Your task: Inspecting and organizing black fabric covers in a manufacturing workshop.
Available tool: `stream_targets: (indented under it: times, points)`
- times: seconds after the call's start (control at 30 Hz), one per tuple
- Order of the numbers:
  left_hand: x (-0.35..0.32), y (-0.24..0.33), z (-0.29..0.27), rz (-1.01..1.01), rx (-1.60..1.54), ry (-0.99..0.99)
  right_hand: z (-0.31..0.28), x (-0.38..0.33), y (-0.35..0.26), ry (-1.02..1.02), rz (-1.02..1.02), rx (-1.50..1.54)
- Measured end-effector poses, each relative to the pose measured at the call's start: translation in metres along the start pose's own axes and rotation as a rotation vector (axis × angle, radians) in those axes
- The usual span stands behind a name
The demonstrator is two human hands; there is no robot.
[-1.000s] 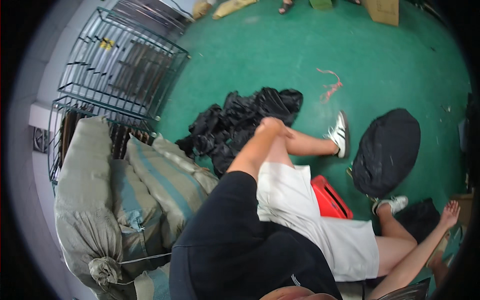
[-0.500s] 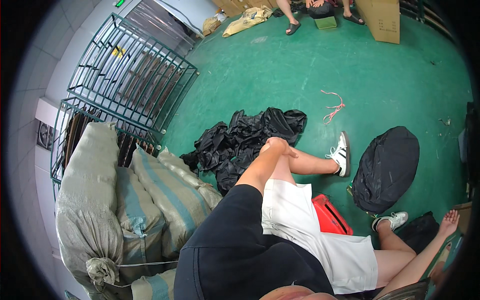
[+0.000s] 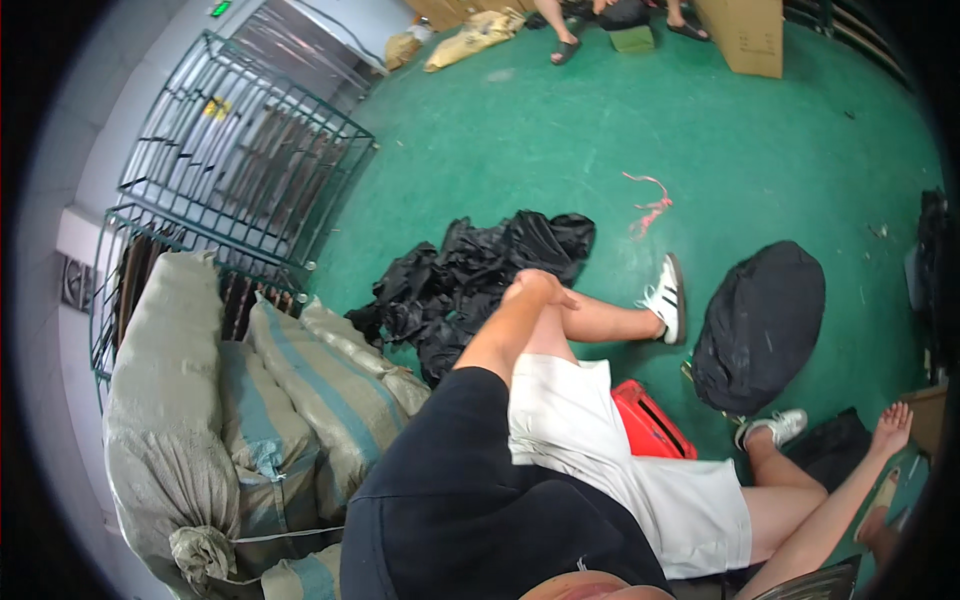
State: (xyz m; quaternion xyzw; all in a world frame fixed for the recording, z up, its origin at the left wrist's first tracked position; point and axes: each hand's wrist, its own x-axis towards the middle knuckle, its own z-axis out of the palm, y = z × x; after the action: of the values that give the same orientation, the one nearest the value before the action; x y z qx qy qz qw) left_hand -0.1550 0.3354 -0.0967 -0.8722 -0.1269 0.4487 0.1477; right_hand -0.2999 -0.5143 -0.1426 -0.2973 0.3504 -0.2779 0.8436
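Note:
My left hand [image 3: 540,287] rests on my bent left knee, its fingers lying over the knee and partly out of sight. It holds nothing that I can see. Out at the right, my right hand [image 3: 892,430] is raised with its fingers apart and nothing in it. A stuffed black fabric bag or cover [image 3: 760,325] stands on the floor in front of my right foot. Beyond my left knee spreads a crumpled heap of black fabric [image 3: 470,270]. A red plastic container [image 3: 650,422] with a dark slot lies on the floor between my legs.
Bulging woven sacks [image 3: 165,400] stand close on my left, with green metal rack cages [image 3: 250,160] behind them. Pink string [image 3: 652,205] lies on the green floor [image 3: 500,130]. Far ahead, another person sits by a green box [image 3: 632,40] and a tall cardboard box [image 3: 742,35].
The whole view has shifted slightly left. My left hand stays on the knee, and my right hand stays raised with fingers apart. The fabric heap and the stuffed black thing have not moved.

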Motion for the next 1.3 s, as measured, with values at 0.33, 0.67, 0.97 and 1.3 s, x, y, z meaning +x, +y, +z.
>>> stream_targets:
  times: [0.33,0.67,0.97,1.3]
  points:
    - [0.014,-0.011,0.005,0.005,-0.032,0.015,0.002,0.013,0.019,-0.055,-0.021,0.039]
    - [0.011,-0.005,0.004,-0.011,-0.024,-0.013,0.016,-0.006,0.018,-0.02,-0.039,0.027]
    - [0.028,0.002,0.018,0.05,-0.003,0.035,0.024,-0.011,0.02,-0.022,-0.035,0.016]
    - [0.043,0.125,0.098,0.404,0.282,0.431,0.027,-0.025,0.016,-0.077,-0.034,-0.013]
